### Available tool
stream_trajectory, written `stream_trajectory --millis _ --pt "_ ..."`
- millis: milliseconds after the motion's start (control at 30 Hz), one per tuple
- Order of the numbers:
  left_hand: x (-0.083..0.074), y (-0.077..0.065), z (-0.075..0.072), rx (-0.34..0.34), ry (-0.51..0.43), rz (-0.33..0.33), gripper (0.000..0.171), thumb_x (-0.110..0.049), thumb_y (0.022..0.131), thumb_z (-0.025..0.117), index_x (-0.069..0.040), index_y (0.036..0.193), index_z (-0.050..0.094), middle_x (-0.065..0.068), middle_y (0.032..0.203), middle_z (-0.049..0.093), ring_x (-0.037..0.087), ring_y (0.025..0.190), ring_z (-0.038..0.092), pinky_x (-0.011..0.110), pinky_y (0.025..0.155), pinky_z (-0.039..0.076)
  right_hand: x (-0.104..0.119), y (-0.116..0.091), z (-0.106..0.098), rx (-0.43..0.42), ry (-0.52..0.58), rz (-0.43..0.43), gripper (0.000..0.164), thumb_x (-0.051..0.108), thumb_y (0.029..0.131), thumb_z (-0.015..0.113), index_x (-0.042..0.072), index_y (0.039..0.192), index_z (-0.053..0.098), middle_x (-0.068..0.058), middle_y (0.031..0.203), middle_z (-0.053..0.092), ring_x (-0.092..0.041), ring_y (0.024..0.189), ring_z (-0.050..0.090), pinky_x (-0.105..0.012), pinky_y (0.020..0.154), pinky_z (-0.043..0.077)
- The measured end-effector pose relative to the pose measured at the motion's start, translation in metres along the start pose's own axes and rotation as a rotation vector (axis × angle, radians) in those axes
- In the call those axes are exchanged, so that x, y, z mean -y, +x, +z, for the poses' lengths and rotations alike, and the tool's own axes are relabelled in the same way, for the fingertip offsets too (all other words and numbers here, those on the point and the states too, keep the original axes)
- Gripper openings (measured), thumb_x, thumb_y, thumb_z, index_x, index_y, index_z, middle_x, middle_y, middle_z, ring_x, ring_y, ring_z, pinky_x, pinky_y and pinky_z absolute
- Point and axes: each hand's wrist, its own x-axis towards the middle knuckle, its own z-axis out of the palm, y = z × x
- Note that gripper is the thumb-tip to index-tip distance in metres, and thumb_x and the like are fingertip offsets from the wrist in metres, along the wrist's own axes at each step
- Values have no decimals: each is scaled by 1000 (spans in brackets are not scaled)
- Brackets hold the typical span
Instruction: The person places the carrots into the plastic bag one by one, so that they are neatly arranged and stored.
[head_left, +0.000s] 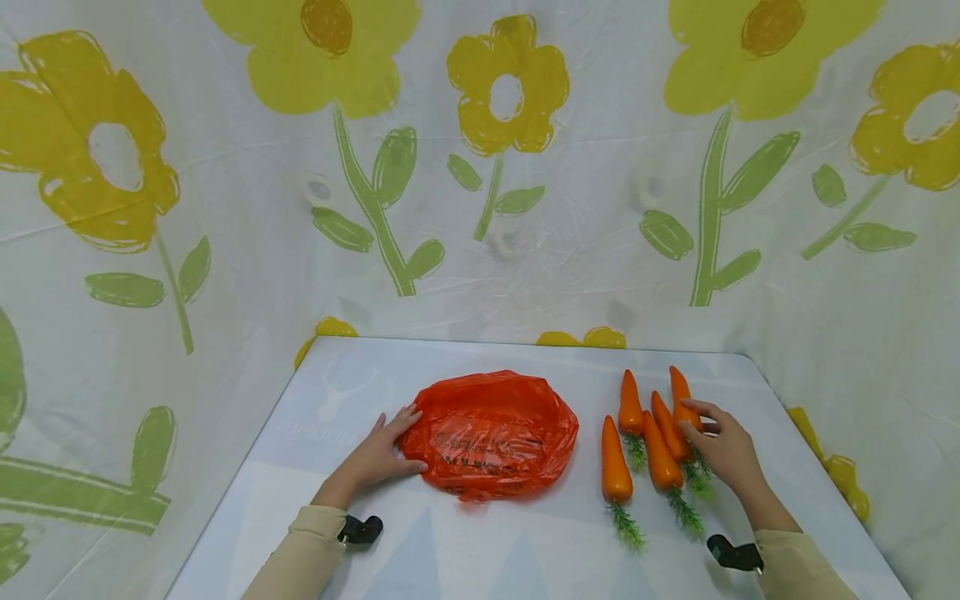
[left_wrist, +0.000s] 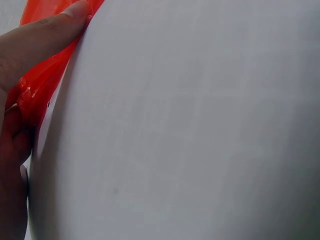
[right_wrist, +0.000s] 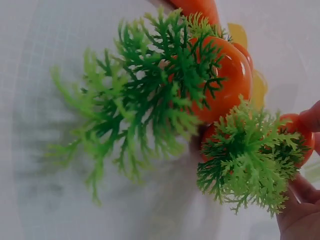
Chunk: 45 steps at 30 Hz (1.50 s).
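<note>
Print (head_left: 483, 457) on the red bag (head_left: 495, 408) illegible, bag partly outside the left-wrist view.

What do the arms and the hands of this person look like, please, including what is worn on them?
The left sleeve and the right sleeve are plain beige and reach the wrists. A small black left wrist camera and a similar right wrist camera stick out at the sleeve ends. The left hand and the right hand wear no gloves.
</note>
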Motion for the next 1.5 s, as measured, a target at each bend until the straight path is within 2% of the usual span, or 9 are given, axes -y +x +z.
stream_trajectory --millis 400,1100,1233,1500 --pt "-4 3 1 18 -5 -16 99 -51 78 85 -21 159 38 3 168 24 46 154 2 72 116 17 8 -4 0 4 18 -9 59 42 104 56 4 148 50 -31 147 45 -49 121 52 -53 87 58" --pt "-8 7 5 14 11 -23 100 -52 77 86 -22 159 39 3 168 25 50 153 4 75 113 20 33 -16 1 -4 50 -52 54 39 104 58 6 146 53 -29 147 45 -46 120 52 -56 91 55" --pt "-8 7 6 16 10 -29 100 -52 76 85 -23 159 38 1 168 24 47 154 3 73 114 19 38 -18 3 7 56 -58 54 39 103 59 7 146 53 -29 147 45 -46 120 53 -55 91 55" --pt "-7 10 9 5 39 20 99 -51 78 85 -17 159 39 4 167 27 35 156 12 64 121 9 44 -18 9 -8 57 -111 51 38 104 59 8 145 55 -24 143 50 -43 119 56 -56 94 54"
